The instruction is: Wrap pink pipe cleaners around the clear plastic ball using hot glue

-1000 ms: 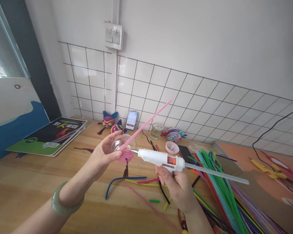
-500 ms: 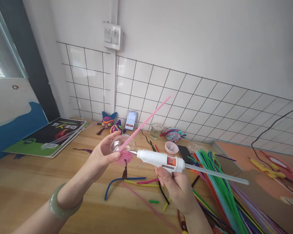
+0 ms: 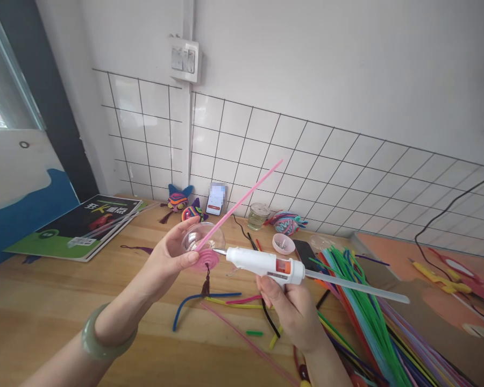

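My left hand (image 3: 170,258) is closed around a clear plastic ball (image 3: 204,237) with a pink pipe-cleaner coil (image 3: 208,259) wound on its underside. The coil's long free end, a pink pipe cleaner (image 3: 244,199), sticks up to the right. A dark tassel (image 3: 206,283) hangs below the ball. My right hand (image 3: 291,308) grips a white glue gun (image 3: 266,264), whose metal nozzle touches the coil at the ball's right side. A clear glue stick (image 3: 358,288) juts out of the gun's back.
A big bundle of coloured pipe cleaners (image 3: 367,317) lies at the right on the wooden table (image 3: 48,301). Cut pieces (image 3: 226,299) lie under my hands. Behind are a pink dish (image 3: 284,243), a glass jar (image 3: 259,215), a phone (image 3: 305,250), finished ornaments (image 3: 179,199) and a book (image 3: 80,223).
Almost nothing has moved; the view shifted slightly and both hands keep the nozzle against the pink coil.
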Demonstrator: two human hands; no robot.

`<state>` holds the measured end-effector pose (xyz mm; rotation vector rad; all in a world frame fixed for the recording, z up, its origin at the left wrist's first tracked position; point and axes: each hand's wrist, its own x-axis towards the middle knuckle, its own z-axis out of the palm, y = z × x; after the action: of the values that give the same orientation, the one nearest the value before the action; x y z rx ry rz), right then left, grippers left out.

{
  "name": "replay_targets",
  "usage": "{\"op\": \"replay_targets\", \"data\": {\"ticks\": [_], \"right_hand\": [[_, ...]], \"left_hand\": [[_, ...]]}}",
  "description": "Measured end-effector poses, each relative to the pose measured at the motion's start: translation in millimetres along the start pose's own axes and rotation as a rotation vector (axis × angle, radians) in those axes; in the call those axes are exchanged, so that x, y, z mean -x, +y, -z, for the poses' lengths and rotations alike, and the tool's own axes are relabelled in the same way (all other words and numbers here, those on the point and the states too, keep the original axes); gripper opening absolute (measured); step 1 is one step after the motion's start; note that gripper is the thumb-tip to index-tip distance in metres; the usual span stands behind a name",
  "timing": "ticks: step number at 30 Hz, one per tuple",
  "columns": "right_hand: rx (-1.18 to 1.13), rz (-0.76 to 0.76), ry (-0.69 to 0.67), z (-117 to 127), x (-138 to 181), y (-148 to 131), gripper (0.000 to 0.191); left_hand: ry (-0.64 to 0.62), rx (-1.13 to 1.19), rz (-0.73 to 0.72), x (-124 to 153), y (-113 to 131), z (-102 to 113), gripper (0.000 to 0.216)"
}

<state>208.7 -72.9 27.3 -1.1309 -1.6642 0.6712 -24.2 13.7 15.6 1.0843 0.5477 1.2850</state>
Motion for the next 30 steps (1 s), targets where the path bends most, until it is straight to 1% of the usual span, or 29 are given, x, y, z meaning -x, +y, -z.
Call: {"op": "replay_targets", "data": {"ticks": [6,12,20,25,30], "right_hand": [[-0.031,-0.011,0.03,-2.1,0.7,3.7,0.04],[-0.03,-0.023,0.039,-2.7,1.8,6.1,0.033],[-0.029,0.008,0.022,-2.0,0.5,1.6,0.038],[-0.037,-0.002,0.023,-1.2,0.1,-0.5,0.034],[-0.055,-0.018,0.034,-1.7,0.5,0.4,0.035]], "left_hand": [[-0.002,0.009,-0.009,-1.7,-0.8,-0.9,0.066],[-0.011,0.0,-0.002,-2.0,-1.1,-0.4,0.067],[-0.007,0.005,0.002,-1.9,-0.6,-0.9,0.067],[0.006,0.006,-0.002,-1.4,-0.6,-1.2,0.068],[-0.001,0.005,-0.007,-0.5,1.2,-2.9,0.067]]}}
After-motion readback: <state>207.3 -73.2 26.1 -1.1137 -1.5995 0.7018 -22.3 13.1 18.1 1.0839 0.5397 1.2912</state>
